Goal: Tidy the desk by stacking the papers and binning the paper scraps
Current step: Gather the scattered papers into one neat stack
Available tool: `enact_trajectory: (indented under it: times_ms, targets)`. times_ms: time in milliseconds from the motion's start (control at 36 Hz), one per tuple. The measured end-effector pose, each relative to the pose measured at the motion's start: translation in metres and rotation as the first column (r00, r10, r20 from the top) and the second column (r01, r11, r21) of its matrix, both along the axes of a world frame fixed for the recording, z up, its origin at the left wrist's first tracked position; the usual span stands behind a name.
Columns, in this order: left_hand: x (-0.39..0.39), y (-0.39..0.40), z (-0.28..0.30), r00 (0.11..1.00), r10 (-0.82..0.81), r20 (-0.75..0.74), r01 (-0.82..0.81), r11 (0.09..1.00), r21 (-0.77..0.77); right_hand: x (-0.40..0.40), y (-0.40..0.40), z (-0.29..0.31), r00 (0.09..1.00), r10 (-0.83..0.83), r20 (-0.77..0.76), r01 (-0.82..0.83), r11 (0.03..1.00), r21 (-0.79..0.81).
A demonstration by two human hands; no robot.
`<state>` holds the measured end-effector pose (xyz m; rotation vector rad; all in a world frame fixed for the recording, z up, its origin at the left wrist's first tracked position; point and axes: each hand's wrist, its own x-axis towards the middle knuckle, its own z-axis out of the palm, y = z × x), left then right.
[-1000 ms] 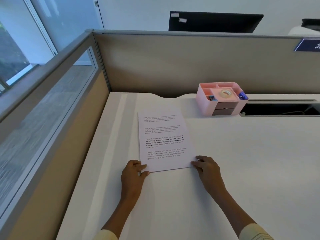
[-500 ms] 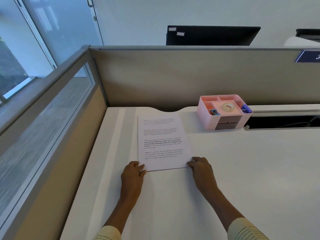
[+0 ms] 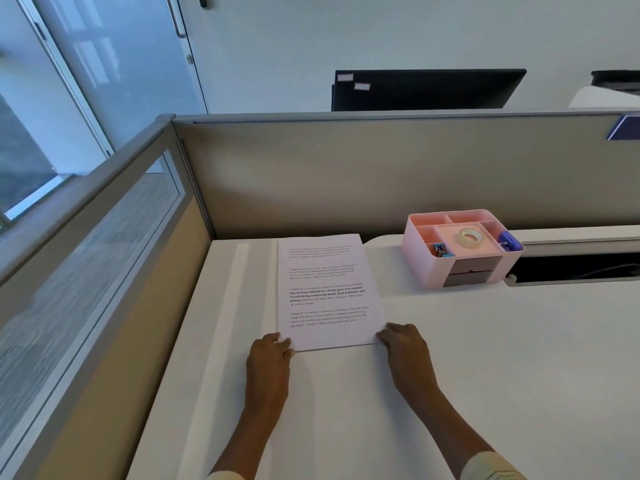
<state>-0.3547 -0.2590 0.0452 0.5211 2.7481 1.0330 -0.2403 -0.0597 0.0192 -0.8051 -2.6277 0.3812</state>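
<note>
The papers (image 3: 327, 292) lie flat near the surface's (image 3: 485, 358) far left corner, and I have my left hand (image 3: 268, 358) and right hand (image 3: 407, 351) at the two near corners, fingers curled against the edge, so I judge the stack is being squared. To do it well I'd press both sides evenly and keep the sheets flat. Whether my fingertips pinch the sheets or only touch them I cannot tell, nor how many sheets there are; no scraps or bin show.
</note>
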Motion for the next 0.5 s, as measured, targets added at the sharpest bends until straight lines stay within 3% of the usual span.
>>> enact_trajectory:
  times_ms: [500]
  targets:
    - [-0.011, 0.015, 0.003, 0.998, 0.043, 0.035, -0.044, 0.999, 0.017, -0.013, 0.006, -0.002, 1.0, -0.006, -0.01, 0.007, 1.0, 0.027]
